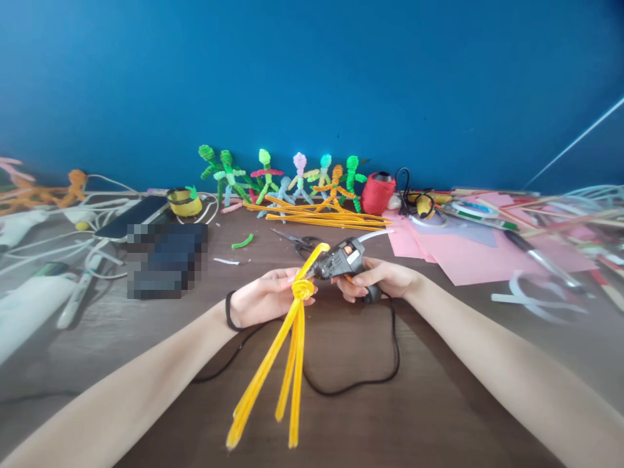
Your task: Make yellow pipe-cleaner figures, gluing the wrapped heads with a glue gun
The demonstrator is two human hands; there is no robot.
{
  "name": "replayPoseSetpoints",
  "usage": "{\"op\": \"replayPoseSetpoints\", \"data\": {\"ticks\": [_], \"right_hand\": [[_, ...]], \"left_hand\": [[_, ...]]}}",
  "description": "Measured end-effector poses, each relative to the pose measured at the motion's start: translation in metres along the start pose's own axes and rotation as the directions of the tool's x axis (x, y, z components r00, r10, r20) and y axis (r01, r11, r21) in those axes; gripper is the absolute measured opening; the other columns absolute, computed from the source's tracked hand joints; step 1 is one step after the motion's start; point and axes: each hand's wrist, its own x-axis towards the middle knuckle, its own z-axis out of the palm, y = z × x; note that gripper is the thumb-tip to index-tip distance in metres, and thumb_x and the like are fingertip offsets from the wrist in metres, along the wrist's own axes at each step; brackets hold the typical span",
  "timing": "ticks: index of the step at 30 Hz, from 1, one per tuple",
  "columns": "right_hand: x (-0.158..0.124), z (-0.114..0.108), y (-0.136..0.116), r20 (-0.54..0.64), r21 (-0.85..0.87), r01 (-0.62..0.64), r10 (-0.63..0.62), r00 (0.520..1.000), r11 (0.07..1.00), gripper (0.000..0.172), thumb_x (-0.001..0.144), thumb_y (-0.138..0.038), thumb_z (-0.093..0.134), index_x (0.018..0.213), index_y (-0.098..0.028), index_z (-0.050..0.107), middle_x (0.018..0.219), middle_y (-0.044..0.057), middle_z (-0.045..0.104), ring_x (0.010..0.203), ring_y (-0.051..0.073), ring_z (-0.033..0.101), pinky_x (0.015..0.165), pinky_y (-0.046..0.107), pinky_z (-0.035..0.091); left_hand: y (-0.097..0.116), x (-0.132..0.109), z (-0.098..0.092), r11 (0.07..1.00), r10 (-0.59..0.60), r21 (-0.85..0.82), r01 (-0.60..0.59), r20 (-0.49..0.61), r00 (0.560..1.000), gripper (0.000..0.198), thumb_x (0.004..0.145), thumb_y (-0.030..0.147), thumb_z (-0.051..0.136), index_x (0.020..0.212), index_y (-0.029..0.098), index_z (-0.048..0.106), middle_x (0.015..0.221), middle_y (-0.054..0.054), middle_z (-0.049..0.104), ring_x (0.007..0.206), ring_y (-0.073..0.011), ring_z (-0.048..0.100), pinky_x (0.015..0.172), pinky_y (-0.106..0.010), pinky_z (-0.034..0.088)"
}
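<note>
A bundle of yellow pipe cleaners (296,351), wound into a knot near its top, is pinched in my left hand (268,296). Its long ends hang down toward the front of the table, and a short end points up and right. My right hand (385,279) is wrapped round a black glue gun (345,259) with a white glue stick (375,235) in its back. The gun's nozzle points left, close to the knot; whether they touch is hidden. From the gun a black cord (397,351) loops over the brown table.
Pipe-cleaner figures (299,175) stand along the blue wall behind more yellow pipe cleaners (326,216). Scissors (297,242) lie beyond my hands. At the right are pink sheets (468,257) and a red spool (377,194); at the left, a pixelated dark object (168,260) and white cables.
</note>
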Motion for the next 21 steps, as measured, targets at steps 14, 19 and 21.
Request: {"op": "replayPoseSetpoints", "data": {"ticks": [14,19,21], "right_hand": [[0.0011,0.0011,-0.0009,0.007,0.014,-0.001,0.001,1.000,1.000,0.028,0.075,-0.025,0.059,0.093,-0.005,0.057,0.057,-0.002,0.047,0.054,0.009,0.044,0.061,0.027,0.038],[0.0017,0.0006,-0.0014,0.012,0.008,0.003,-0.003,1.000,1.000,0.029,0.074,-0.026,0.059,0.094,-0.005,0.056,0.056,-0.002,0.048,0.055,0.009,0.045,0.061,0.027,0.038],[0.0023,0.0006,-0.0019,0.013,-0.004,0.002,-0.001,1.000,1.000,0.031,0.074,-0.027,0.059,0.096,-0.005,0.056,0.056,-0.002,0.049,0.055,0.010,0.045,0.062,0.027,0.038]], "left_hand": [[-0.0006,-0.0002,-0.0019,1.000,0.006,-0.004,-0.006,0.017,1.000,0.026,0.066,0.017,0.067,0.091,0.008,0.065,0.086,-0.008,0.066,0.082,-0.0149,0.060,0.083,-0.031,0.045],[-0.0004,0.0005,-0.0014,1.000,0.011,-0.013,-0.011,0.009,1.000,0.025,0.065,0.016,0.067,0.088,0.008,0.065,0.086,-0.007,0.065,0.081,-0.0151,0.059,0.083,-0.032,0.044],[-0.0002,0.0008,-0.0011,1.000,0.010,-0.012,-0.010,0.008,1.000,0.024,0.065,0.016,0.068,0.087,0.008,0.065,0.085,-0.008,0.065,0.081,-0.0150,0.059,0.083,-0.031,0.044]]}}
